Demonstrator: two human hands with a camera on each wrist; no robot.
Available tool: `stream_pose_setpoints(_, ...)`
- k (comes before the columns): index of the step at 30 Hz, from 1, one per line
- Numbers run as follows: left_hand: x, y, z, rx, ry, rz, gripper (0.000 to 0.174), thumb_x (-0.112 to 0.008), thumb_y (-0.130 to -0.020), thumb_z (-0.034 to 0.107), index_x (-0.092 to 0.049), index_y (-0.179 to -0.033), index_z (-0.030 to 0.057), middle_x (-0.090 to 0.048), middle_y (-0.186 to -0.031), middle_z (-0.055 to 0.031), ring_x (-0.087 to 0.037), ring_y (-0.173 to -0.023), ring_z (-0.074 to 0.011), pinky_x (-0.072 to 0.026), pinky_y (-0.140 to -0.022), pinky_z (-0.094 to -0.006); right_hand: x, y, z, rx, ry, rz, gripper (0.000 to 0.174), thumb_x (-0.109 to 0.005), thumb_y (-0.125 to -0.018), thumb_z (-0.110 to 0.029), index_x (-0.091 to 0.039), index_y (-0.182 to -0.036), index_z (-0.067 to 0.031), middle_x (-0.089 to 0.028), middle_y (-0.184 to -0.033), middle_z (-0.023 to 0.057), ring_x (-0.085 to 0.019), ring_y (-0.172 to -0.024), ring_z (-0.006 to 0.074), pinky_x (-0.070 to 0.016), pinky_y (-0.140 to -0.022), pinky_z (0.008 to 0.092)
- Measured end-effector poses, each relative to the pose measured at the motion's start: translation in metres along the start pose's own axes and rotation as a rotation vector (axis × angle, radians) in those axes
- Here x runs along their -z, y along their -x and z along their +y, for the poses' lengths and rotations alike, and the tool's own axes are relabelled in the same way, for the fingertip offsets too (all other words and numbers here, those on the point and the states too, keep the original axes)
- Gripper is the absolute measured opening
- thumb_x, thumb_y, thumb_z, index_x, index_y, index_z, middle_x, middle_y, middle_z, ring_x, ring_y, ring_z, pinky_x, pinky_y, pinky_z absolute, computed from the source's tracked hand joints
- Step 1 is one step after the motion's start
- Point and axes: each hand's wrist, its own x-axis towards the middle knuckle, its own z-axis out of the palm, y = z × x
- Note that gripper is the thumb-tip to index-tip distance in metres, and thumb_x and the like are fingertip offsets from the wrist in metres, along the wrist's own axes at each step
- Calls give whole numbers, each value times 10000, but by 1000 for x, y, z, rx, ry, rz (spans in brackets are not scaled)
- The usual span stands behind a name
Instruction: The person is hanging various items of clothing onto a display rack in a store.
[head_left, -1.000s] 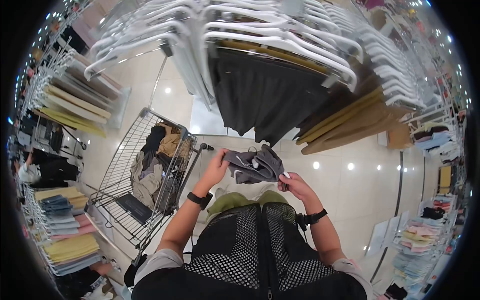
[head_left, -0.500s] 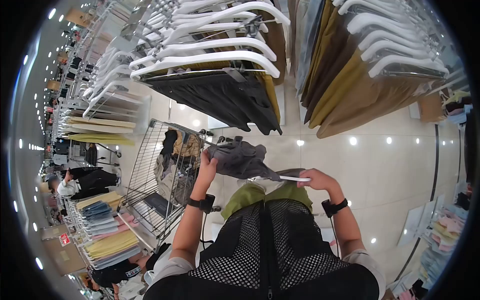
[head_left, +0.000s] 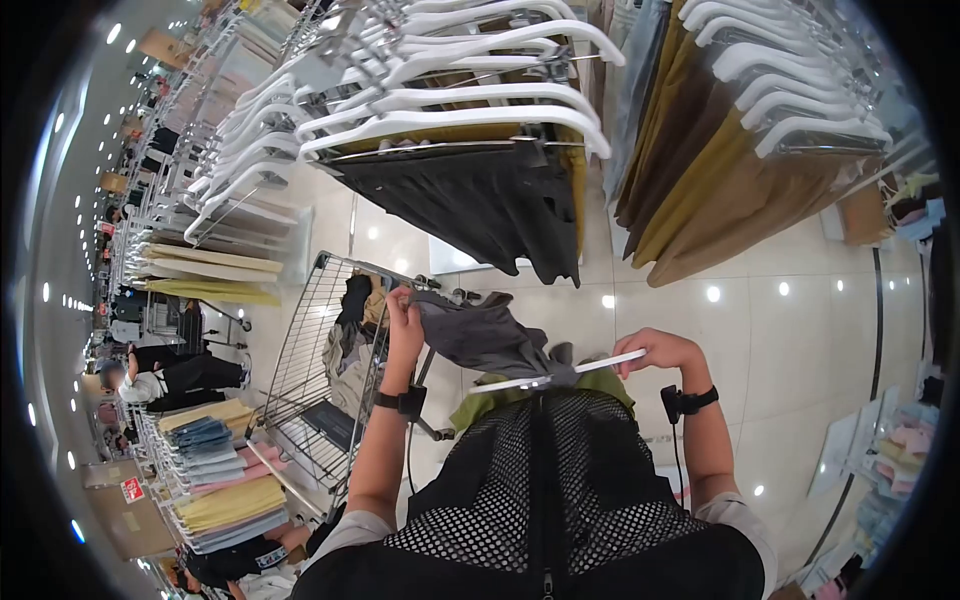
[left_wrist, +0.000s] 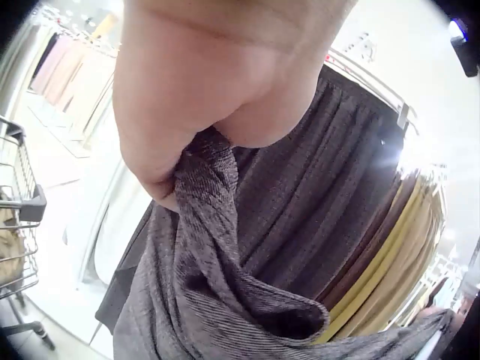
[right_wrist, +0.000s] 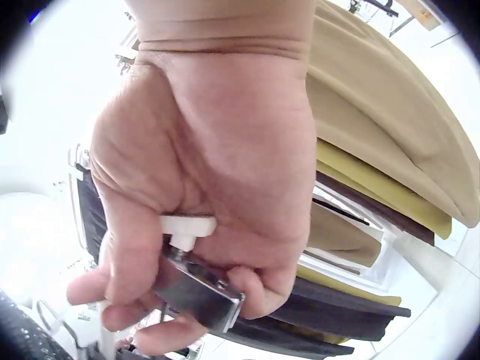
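My left hand [head_left: 402,325] grips one end of a dark grey ribbed garment [head_left: 465,328]; in the left wrist view its fabric [left_wrist: 202,217] bunches below the hand. My right hand [head_left: 662,350] holds the end of a white hanger [head_left: 605,361] in curled fingers. Part of the garment crosses the hanger's middle, in front of my vest. In the right wrist view a shiny metal clip [right_wrist: 199,292] lies among the fingers, under a short white piece of the hanger [right_wrist: 187,225].
A wire shopping cart [head_left: 310,370] with clothes inside stands at the left. Ahead hang dark trousers [head_left: 470,200] on white hangers [head_left: 450,120], and brown and mustard trousers [head_left: 710,190] hang to their right. Folded clothes [head_left: 215,470] lie stacked at lower left, near another person [head_left: 175,375].
The view has turned left. More of the white hanger shows, with the garment now across its middle, and my right hand is farther from my left. Both hands keep their hold.
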Motion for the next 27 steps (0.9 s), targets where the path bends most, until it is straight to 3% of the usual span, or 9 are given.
stream_pose_setpoints(2,14,-16,-32,-86,-234,-169,215,-480,-1023,-1,-495,-1237,-21,-525,-1210,-179,-570,-958,-225,-468,-843,-356,-1,4,1,-11,-48,20,96,-668,-787,68,-738,-831,20,-701,-955,86,-654,-925,200,-508,-814,320)
stream_pose_setpoints(4,25,-28,-27,-26,-235,-123,258,-596,-1019,92,-499,-1236,-8,-503,-1206,-182,-548,-950,-266,-454,-884,-376,-10,-3,2,-19,-88,40,102,-670,-763,84,-738,-810,24,-707,-969,99,-662,-950,213,-513,-836,323)
stream_pose_setpoints(7,47,-44,-26,87,-235,-142,672,-877,-829,236,-464,-1311,16,-465,-1162,-176,-480,-1085,-294,-430,-958,-404,-32,-11,7,-4,-118,192,108,-671,-705,94,-731,-741,11,-706,-944,114,-661,-936,239,-511,-814,351)
stream_pose_setpoints(11,87,-66,-46,18,-195,-236,835,-926,-733,151,-435,-1400,45,-456,-1207,-187,-474,-1142,-322,-416,-1054,-409,-64,-12,9,160,-275,422,51,-688,-666,22,-721,-699,4,-695,-900,148,-646,-893,275,-501,-783,376)
stream_pose_setpoints(16,150,-113,-98,-105,-229,-359,729,-825,-846,75,-412,-1445,31,-495,-1340,-233,-502,-1258,-311,-402,-1104,-407,-110,-4,26,376,-405,676,109,-733,-652,-85,-720,-699,13,-687,-888,161,-633,-872,291,-479,-747,388)
stream_pose_setpoints(18,165,-128,-113,42,-43,-413,620,-732,-923,40,-401,-1447,19,-520,-1317,-237,-539,-1224,-304,-417,-1089,-382,-138,5,30,418,-413,737,114,-758,-670,-88,-708,-700,9,-682,-875,156,-622,-838,283,-462,-717,388)
stream_pose_setpoints(22,174,-145,-117,-53,-46,-302,562,-665,-973,10,-364,-1446,38,-582,-1115,-185,-587,-999,-260,-488,-910,-338,-181,30,51,578,-482,819,145,-779,-722,-86,-661,-707,-4,-669,-869,142,-593,-767,265,-434,-672,391)
stream_pose_setpoints(25,176,-162,-137,-113,-134,-270,448,-679,-974,61,-466,-1366,23,-653,-1150,-247,-654,-1070,-342,-507,-904,-389,-220,74,85,656,-634,929,148,-782,-724,-78,-647,-740,-19,-660,-877,115,-580,-802,251,-421,-709,388)
stream_pose_setpoints(27,179,-170,-141,-147,-188,-274,391,-683,-974,83,-520,-1323,12,-680,-1139,-260,-676,-1070,-371,-517,-893,-406,-242,106,104,690,-628,1229,183,-795,-718,-88,-641,-805,-39,-636,-869,81,-542,-826,222,-396,-755,381)
